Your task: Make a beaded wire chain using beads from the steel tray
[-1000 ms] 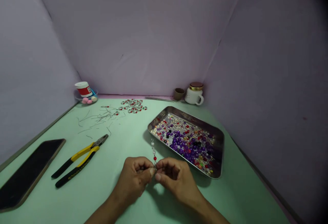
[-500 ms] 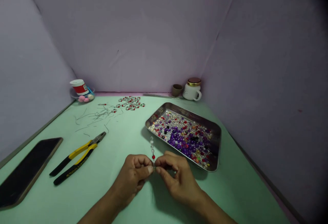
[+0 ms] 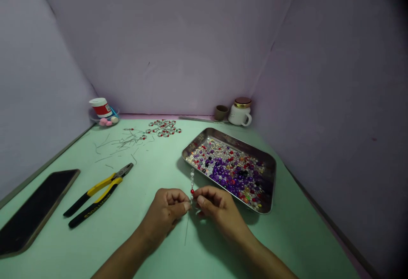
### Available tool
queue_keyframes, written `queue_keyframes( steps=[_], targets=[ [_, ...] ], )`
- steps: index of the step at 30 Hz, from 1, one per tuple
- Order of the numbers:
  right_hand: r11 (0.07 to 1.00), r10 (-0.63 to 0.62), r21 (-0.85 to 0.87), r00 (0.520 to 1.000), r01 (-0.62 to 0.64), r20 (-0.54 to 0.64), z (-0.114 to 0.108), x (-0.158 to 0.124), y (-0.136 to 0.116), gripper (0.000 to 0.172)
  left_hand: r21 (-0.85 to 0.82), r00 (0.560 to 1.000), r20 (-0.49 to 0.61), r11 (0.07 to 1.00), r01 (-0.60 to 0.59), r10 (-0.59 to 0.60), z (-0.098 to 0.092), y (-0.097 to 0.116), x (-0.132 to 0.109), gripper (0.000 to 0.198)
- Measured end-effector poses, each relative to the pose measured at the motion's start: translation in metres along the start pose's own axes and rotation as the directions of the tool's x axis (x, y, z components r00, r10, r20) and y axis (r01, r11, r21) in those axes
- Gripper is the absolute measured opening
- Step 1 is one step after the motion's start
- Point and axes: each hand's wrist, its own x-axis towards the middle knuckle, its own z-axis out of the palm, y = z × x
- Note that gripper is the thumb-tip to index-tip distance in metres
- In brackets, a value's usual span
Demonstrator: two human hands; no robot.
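A short strand of beads, clear with one red, stands up between my hands on a thin wire whose free end hangs below. My left hand pinches the strand's lower end between thumb and forefinger. My right hand is closed beside it, its fingertips at the strand just under the red bead. What the right fingertips grip is too small to make out. Just beyond my right hand lies a metal tray of loose purple, red, clear and black beads.
Yellow-and-black pliers and a dark phone lie on the left. Farther back are cut wires and several finished bead rings. A white mug, a small brown cup and a red-white tub stand by the back wall.
My right hand has risen slightly along the strand, and its fingers have shifted up towards the red bead. The wire's free end now slants to the left. My left hand keeps its pinch.
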Motion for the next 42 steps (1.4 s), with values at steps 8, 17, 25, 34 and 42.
queue_keyframes(
  steps=[8,17,25,34,42],
  targets=[
    [0.979,0.079,0.188,0.997,-0.080,0.009,0.003,-0.001,-0.002,0.033,0.045,1.000,0.017,0.999,-0.013,0.012,0.004,-0.001,-0.001,0.019],
    [0.974,0.075,0.216,0.997,-0.073,-0.002,0.002,0.000,0.002,0.032,0.042,1.000,0.025,0.999,0.006,-0.007,0.004,-0.001,0.001,0.018],
    [0.959,0.115,0.260,0.993,-0.110,-0.005,0.004,-0.002,-0.002,0.036,0.024,0.999,0.049,1.000,0.011,-0.013,0.003,-0.005,0.002,0.014],
    [0.962,0.038,0.275,0.995,-0.012,-0.093,0.007,-0.001,0.006,0.029,0.260,0.987,-0.030,0.955,-0.142,0.155,0.015,0.000,-0.003,0.015],
    [0.981,0.052,0.187,0.998,-0.057,0.036,0.001,0.000,0.004,0.030,0.215,0.988,-0.078,0.970,-0.113,0.132,0.012,0.003,0.000,0.016]
  ],
)
